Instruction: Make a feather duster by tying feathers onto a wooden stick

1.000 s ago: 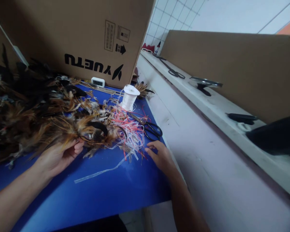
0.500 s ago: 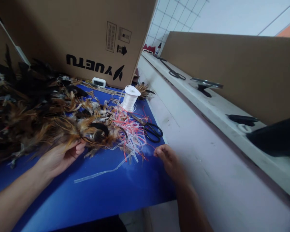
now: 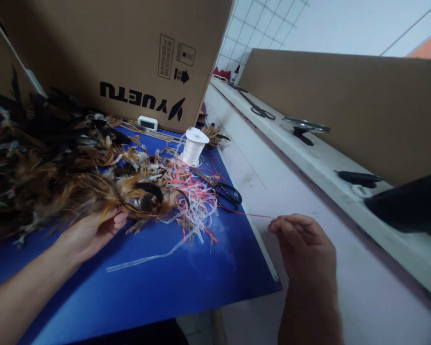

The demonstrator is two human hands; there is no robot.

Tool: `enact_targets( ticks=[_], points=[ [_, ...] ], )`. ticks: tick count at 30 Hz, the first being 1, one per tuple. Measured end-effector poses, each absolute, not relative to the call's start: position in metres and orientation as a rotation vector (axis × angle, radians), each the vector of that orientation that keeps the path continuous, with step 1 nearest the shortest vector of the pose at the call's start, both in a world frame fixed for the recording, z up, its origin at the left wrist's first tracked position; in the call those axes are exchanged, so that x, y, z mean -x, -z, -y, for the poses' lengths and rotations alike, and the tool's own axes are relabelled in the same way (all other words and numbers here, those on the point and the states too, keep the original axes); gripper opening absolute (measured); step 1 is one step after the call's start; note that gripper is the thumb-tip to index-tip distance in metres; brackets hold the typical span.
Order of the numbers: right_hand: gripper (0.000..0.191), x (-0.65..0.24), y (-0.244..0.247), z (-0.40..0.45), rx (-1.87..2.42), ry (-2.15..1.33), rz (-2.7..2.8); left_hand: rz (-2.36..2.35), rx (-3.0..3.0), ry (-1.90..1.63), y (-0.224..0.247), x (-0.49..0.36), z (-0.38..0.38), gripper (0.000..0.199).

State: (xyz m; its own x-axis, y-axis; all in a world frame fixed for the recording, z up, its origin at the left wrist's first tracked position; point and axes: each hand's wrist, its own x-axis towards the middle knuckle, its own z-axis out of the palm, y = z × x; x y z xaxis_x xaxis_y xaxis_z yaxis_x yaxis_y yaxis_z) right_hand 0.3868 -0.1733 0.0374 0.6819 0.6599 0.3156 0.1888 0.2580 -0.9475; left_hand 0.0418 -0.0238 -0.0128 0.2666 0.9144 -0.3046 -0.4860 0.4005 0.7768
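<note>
Reaches in from the lower left with the left hand [image 3: 93, 236], forearm slanting up to the right low over the blue surface [image 3: 201, 275]. Turns its fingers inward in a loose curl, tips closed on the near edge of a brown feather bundle [image 3: 102, 192], thumb partly hidden under the plumes. Lies, along with the rest of the feather pile [image 3: 32, 177], across the left side of the surface.

Comes up steeply from the bottom of the view with the right hand [image 3: 307, 249], wrist nearly straight, raised past the surface's right edge in front of the pale wall [image 3: 258, 182]. Points thumb and forefinger to the left, pinched narrow on the end of a thin red strand [image 3: 252, 215], with the other fingers bent beside them. Runs, as a nearly straight line, from those fingertips leftward to the red and clear ribbon tangle [image 3: 197, 199], passing close by the black handles of the scissors [image 3: 229, 195].

Stands upright just behind the tangle: a white spool [image 3: 194, 147]. Stretches across the bare blue area between the hands: a loose clear ribbon [image 3: 140, 262]. Sits farther back, in front of the cardboard box [image 3: 129, 52]: a small white display [image 3: 147, 123].
</note>
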Motion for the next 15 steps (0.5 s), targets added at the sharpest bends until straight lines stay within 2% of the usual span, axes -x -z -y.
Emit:
enact_targets(
  ticks=[15],
  points=[
    [0.019,-0.378,-0.089,0.177,1.031,0.151,0.582,-0.834,-0.615,-0.993,0.008,-0.043,0.025,0.014]
  ],
)
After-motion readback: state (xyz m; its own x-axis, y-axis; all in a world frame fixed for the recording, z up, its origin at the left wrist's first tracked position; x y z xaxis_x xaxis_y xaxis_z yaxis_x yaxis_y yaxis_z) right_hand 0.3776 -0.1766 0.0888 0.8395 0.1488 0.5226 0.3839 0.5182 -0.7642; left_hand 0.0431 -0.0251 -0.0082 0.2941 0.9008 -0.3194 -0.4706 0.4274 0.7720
